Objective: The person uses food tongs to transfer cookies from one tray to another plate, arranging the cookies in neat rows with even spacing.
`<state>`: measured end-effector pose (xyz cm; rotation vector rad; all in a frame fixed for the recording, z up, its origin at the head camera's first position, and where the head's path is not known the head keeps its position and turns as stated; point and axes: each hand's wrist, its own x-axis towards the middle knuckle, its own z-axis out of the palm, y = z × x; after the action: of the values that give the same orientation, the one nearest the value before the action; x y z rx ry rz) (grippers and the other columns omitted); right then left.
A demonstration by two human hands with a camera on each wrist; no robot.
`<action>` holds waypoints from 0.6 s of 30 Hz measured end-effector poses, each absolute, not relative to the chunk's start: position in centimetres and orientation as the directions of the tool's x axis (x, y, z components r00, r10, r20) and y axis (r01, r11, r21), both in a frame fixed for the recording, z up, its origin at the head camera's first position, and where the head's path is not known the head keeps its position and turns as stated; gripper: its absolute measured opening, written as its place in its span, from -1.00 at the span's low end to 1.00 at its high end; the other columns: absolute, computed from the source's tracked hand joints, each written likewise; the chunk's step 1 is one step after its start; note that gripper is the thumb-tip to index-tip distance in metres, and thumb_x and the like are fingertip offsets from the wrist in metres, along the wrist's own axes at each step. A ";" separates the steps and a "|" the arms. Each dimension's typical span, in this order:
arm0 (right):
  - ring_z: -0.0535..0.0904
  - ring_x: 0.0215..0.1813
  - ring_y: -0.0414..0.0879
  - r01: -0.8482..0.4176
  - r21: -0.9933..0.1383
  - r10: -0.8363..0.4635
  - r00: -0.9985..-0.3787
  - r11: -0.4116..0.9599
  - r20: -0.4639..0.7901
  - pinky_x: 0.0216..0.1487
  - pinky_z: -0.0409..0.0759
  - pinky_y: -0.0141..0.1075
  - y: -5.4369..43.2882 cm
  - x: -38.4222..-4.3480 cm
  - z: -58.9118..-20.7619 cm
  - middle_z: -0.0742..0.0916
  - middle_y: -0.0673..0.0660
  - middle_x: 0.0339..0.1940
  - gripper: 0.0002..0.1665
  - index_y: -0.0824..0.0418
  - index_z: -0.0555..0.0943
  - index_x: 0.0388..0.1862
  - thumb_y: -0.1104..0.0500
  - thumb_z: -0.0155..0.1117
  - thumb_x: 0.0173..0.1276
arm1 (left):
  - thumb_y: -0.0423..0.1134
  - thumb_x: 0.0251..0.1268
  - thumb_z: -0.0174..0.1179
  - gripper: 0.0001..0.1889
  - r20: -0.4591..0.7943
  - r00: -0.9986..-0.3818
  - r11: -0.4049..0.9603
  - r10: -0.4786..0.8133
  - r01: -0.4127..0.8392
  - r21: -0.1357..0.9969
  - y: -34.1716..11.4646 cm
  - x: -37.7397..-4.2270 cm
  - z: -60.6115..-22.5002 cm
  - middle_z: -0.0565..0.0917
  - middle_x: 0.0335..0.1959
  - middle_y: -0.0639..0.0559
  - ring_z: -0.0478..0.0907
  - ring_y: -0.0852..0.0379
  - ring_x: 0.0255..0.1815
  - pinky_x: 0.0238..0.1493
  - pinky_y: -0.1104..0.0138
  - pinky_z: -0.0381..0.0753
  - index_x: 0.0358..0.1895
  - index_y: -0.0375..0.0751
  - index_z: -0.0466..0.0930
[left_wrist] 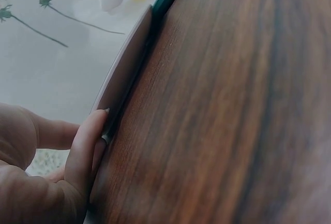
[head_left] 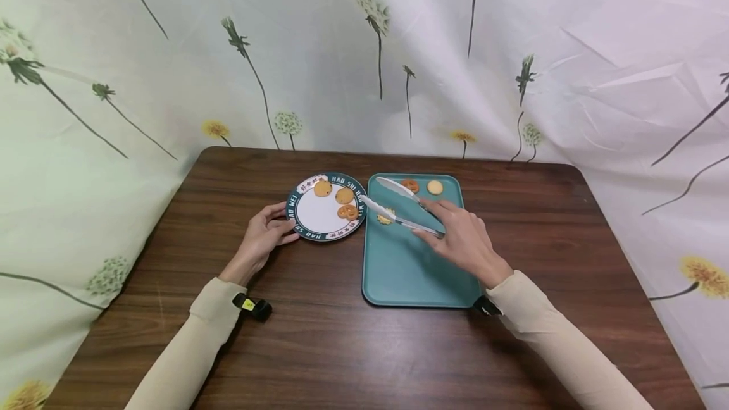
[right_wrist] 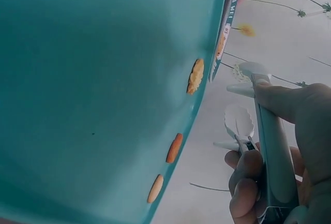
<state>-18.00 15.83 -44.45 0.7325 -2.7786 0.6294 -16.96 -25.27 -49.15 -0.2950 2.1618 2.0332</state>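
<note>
My left hand (head_left: 266, 233) grips the left rim of a round white plate (head_left: 312, 215) with a dark green lettered border. On that plate lie two round cookies (head_left: 323, 188) and a pretzel-shaped cookie (head_left: 348, 212). My right hand (head_left: 464, 240) holds metal tongs with white tips (head_left: 376, 207), spread apart with nothing between them. These tips hang over the upper part of a teal tray (head_left: 416, 280). A scalloped yellow cookie (right_wrist: 195, 76) lies at the tray's left side, below one tong arm. At its far edge are another pretzel-shaped cookie (head_left: 410, 186) and a pale round cookie (head_left: 435, 187).
Plate and tray sit side by side on a dark brown wooden table (head_left: 307, 347). Behind the table hangs a pale cloth (head_left: 330, 49) printed with dandelions. Black bands with small devices (head_left: 255, 307) are on both wrists.
</note>
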 end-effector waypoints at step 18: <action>0.61 -0.47 -0.08 -0.476 -0.323 -0.415 -0.877 0.818 0.242 -0.68 0.46 -0.32 16.9 -17.5 -45.2 0.76 0.13 0.22 -0.26 -0.13 0.56 0.46 -0.29 0.44 0.35 | -0.39 0.61 0.06 -0.36 -0.257 -0.965 0.091 -0.050 -0.260 0.961 -25.2 -17.1 -49.0 0.26 0.47 -0.36 0.63 0.34 -0.04 0.04 0.45 0.83 0.64 -0.30 0.07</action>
<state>-17.52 16.85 -45.22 0.7017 -2.8406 0.5672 -17.06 -25.23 -49.03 -0.3163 2.1978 1.9927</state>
